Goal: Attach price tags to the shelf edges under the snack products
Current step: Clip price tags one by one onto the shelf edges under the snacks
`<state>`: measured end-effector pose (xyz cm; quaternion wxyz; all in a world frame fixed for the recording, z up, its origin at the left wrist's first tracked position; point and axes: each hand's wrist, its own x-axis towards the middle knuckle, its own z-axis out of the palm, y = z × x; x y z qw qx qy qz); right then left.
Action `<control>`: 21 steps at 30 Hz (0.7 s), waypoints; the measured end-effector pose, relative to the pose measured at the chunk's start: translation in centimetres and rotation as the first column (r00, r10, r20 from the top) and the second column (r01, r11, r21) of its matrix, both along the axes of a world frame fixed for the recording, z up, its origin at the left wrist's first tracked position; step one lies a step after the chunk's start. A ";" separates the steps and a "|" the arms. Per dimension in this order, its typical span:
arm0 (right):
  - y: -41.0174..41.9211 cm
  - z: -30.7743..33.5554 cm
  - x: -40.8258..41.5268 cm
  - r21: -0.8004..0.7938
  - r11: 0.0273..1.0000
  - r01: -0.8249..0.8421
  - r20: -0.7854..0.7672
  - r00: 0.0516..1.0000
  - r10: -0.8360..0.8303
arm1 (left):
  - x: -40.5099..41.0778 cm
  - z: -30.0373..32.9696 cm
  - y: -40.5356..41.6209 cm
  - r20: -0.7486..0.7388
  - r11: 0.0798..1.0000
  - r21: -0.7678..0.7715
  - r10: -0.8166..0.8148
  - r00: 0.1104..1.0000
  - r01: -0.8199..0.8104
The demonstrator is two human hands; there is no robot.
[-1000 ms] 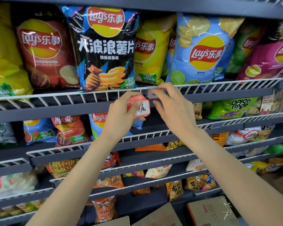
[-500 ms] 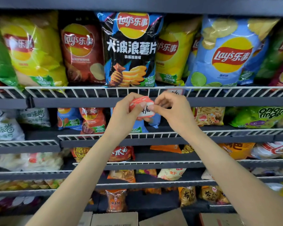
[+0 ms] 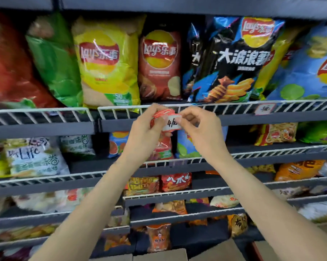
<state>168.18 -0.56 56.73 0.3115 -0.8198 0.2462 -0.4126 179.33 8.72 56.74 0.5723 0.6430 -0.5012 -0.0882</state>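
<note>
My left hand (image 3: 144, 136) grips a small stack of red-and-white price tags (image 3: 161, 114) in front of the top shelf's white wire edge (image 3: 121, 110). My right hand (image 3: 202, 129) pinches the front tag (image 3: 172, 124), white with a handwritten price, at its right end. Both hands are just below the rail, under the brown-red Lay's bag (image 3: 160, 66) and beside the black Lay's bag (image 3: 232, 59). One tag (image 3: 264, 108) hangs on the rail further right, under the yellow and blue bags.
Yellow (image 3: 107, 63), green (image 3: 55, 61) and red chip bags fill the top shelf to the left. Lower wire-edged shelves (image 3: 196, 162) hold more snack bags. Cardboard boxes (image 3: 159, 256) sit at the bottom.
The view has swung left along the shelf, so the attached tag now sits far right. My right hand left the rail and came to pinch the front tag of the stack.
</note>
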 end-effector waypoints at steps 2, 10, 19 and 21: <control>2.0 0.0 2.1 -0.013 0.998 0.054 0.011 0.998 -0.054 | 2.3 0.1 1.6 0.059 0.999 0.033 -0.018 0.998 0.016; 7.6 1.0 7.8 -0.074 0.990 0.122 -0.006 0.992 -0.123 | 8.5 0.8 7.0 0.070 0.999 0.006 -0.054 0.996 0.054; 11.6 1.3 12.7 0.006 1.000 -0.017 0.003 1.000 0.017 | 12.8 0.7 12.3 0.003 0.999 -0.021 0.028 1.000 -0.028; 12.4 1.2 13.6 0.017 0.999 -0.035 0.018 0.999 0.034 | 14.0 0.6 13.4 0.025 0.998 -0.007 0.058 0.998 -0.058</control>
